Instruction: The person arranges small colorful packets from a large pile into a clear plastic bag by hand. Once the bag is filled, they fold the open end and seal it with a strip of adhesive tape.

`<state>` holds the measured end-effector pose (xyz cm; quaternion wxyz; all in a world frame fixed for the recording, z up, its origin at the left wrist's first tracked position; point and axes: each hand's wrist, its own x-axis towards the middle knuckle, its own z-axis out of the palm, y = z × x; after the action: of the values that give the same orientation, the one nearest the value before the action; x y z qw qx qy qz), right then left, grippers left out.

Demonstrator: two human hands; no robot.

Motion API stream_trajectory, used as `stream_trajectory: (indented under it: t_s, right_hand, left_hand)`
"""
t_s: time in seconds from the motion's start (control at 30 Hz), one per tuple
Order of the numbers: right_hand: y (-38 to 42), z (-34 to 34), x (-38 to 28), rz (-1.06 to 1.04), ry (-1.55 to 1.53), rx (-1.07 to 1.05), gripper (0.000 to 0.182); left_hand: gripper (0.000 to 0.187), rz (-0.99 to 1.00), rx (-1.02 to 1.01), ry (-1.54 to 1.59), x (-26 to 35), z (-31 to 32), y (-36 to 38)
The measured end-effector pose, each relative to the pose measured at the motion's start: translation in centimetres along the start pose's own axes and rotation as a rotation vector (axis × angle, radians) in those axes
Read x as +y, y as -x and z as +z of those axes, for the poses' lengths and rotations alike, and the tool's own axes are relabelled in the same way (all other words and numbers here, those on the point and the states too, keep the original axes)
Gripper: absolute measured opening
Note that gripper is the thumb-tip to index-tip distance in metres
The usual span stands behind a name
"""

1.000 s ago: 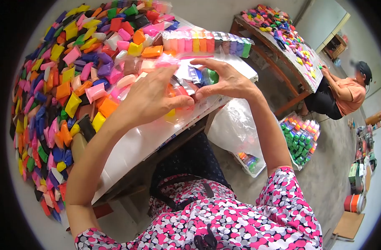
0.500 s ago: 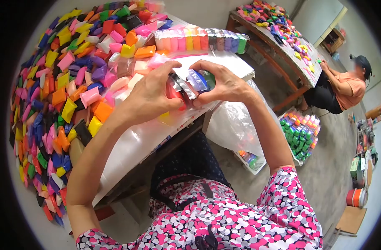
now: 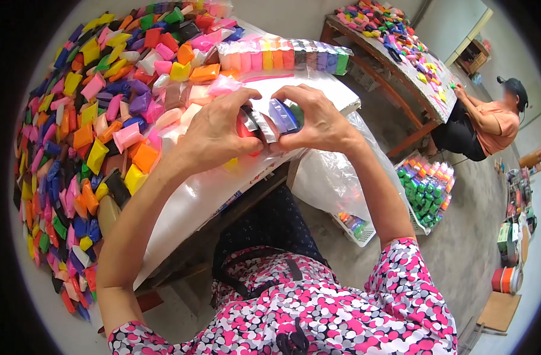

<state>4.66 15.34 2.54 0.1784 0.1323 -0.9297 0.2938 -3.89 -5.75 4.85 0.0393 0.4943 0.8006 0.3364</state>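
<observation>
My left hand and my right hand press together a short row of small wrapped clay packets, red, grey, blue and green, held upright between the fingers just above the white table top. Each hand grips one end of the row. Behind the hands lies a finished row of coloured packets in clear wrap. A large heap of loose coloured packets covers the table to the left of my left hand.
A clear plastic bag hangs at the table's right edge over a basket of packets. Further right stand bagged packets on the floor, a second table with packets, and a seated person.
The hands have closed in on the packets, gathered them into a tight upright row and lifted it slightly off the table. The view has shifted a little.
</observation>
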Motion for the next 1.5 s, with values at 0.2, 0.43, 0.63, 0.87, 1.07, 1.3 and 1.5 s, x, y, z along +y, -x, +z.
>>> stream_trajectory:
  t_s: [0.2, 0.43, 0.63, 0.87, 1.07, 1.3, 1.5]
  right_hand:
    - [-0.2, 0.9, -0.8, -0.131, 0.100, 0.061, 0.072]
    - [0.0, 0.4, -1.1, 0.034, 0.047, 0.028, 0.065]
    - [0.1, 0.4, -0.1, 0.031, 0.025, 0.116, 0.061]
    - [-0.1, 0.5, 0.1, 0.091, -0.027, 0.116, 0.061]
    - [0.1, 0.0, -0.5, 0.031, -0.180, 0.012, 0.066]
    - [-0.4, -1.7, 2.0, -0.013, -0.314, -0.170, 0.080]
    - [-0.5, -1.6, 2.0, 0.129, -0.316, -0.211, 0.061]
  left_hand:
    - [0.053, 0.011, 0.007, -0.168, -0.3, 0.9, -0.4]
    - [0.046, -0.073, -0.059, -0.120, 0.5, 0.3, -0.5]
    - [0.044, -0.046, -0.074, -0.141, 0.2, 0.1, -0.3]
    - [0.043, -0.117, -0.155, -0.084, 0.6, -0.4, -0.1]
    - [0.064, -0.045, -0.026, -0.201, -0.1, 0.4, -0.1]
    - [0.084, 0.155, 0.101, -0.305, -0.4, 1.3, -0.2]
    - [0.060, 0.080, -0.033, -0.315, 1.4, 1.3, -0.5]
